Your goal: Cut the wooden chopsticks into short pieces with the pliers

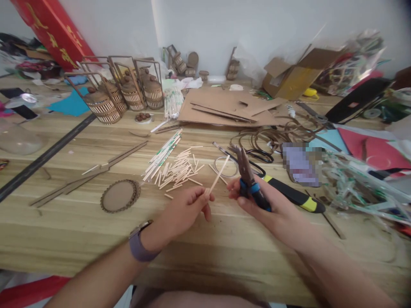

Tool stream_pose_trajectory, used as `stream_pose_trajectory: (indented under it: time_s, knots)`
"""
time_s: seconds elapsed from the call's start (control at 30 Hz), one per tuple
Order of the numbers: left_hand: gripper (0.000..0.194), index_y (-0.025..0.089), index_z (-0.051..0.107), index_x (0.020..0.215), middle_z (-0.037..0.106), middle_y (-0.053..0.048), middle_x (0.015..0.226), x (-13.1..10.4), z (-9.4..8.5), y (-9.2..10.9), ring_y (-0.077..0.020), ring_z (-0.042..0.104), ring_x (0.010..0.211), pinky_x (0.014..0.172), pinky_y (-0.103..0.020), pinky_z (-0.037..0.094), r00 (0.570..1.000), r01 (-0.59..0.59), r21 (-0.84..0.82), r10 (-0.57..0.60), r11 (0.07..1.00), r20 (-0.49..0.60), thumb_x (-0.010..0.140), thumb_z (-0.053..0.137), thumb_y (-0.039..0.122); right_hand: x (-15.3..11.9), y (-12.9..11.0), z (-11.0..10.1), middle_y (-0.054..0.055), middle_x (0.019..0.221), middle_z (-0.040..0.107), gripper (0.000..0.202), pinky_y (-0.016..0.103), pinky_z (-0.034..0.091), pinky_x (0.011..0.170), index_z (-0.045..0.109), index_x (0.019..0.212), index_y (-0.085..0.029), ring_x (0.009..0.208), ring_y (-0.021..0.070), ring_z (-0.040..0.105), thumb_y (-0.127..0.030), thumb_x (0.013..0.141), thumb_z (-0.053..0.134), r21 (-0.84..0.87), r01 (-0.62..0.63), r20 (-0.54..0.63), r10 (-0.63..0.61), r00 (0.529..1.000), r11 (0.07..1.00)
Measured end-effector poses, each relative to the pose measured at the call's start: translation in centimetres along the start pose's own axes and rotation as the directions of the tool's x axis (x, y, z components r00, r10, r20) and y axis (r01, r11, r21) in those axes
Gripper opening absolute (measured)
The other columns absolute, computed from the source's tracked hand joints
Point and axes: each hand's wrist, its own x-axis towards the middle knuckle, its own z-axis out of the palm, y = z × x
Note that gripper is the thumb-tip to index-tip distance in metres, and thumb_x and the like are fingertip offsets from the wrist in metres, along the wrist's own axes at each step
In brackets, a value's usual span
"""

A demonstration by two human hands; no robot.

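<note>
My left hand (189,207) pinches the lower end of a thin light wooden stick (220,173), which slants up to the right. Wrapped in my right hand (268,205) are pliers (246,171) with black and blue handles, their metal jaws pointing up and away from me. The jaws are apart from the stick, a little to its right. Beyond my left hand lies a loose pile of short cut sticks (183,169), with green-and-white paper-wrapped sticks (165,149) behind it. Two round cardboard discs with notched edges (118,196) lie to the left.
Small lidded baskets with tall handles (131,92) stand at the back left. Cardboard sheets (221,100) lie at the back centre. Brown strip coils (272,134), a black-and-yellow cutter (293,194) and plastic scraps (359,192) spread over the right side.
</note>
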Motion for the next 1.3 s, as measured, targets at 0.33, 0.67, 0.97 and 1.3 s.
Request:
stream_pose_trajectory:
  time_s: [0.33, 0.67, 0.97, 1.3]
  knots:
    - [0.031, 0.02, 0.058, 0.084, 0.067, -0.008, 0.079, -0.9, 1.3, -0.5, -0.0219, 0.061, 0.074, 0.068, -0.03, 0.038, 0.988, -0.09, 0.557, 0.143, 0.826, -0.054, 0.097, 0.034, 0.035, 2.1, 1.9, 2.5, 0.01, 0.087, 0.065, 0.015, 0.034, 0.044, 0.066, 0.054, 0.095, -0.019, 0.08, 0.0273, 0.062, -0.032, 0.089, 0.052, -0.679, 0.117, -0.038, -0.195, 0.98, 0.725]
    - [0.041, 0.018, 0.061, 0.096, 0.069, -0.016, 0.077, -1.2, 2.0, -0.1, -0.0297, 0.065, 0.069, 0.06, -0.035, 0.04, 0.998, 0.01, 0.838, 0.047, 0.546, -0.043, 0.098, 0.022, 0.031, 1.4, 1.1, 4.1, 0.009, 0.089, 0.067, 0.011, 0.031, 0.035, 0.06, 0.054, 0.092, -0.02, 0.075, 0.0255, 0.062, -0.029, 0.087, 0.055, -0.811, -0.01, -0.065, -0.072, 0.995, 0.585]
    - [0.036, 0.018, 0.058, 0.088, 0.068, -0.012, 0.074, -1.0, 1.7, 0.3, -0.0271, 0.063, 0.068, 0.059, -0.033, 0.036, 0.997, 0.022, 0.698, 0.033, 0.715, -0.066, 0.098, 0.027, 0.033, 2.0, 1.9, 2.6, 0.008, 0.083, 0.064, 0.004, 0.031, 0.038, 0.064, 0.05, 0.088, -0.021, 0.076, 0.0249, 0.06, -0.024, 0.088, 0.049, -0.602, -0.012, -0.117, -0.074, 0.99, 0.798]
    - [0.043, 0.017, 0.059, 0.088, 0.074, -0.006, 0.084, 0.2, 1.0, -0.8, -0.0182, 0.061, 0.074, 0.065, -0.026, 0.04, 0.997, 0.033, -0.063, -0.028, 0.997, 0.072, 0.092, 0.041, 0.055, 1.4, 1.4, 2.7, 0.003, 0.081, 0.065, 0.007, 0.026, 0.042, 0.062, 0.048, 0.093, -0.022, 0.073, 0.0188, 0.062, -0.02, 0.087, 0.048, -0.292, 0.144, 0.073, -0.128, 0.989, 0.945]
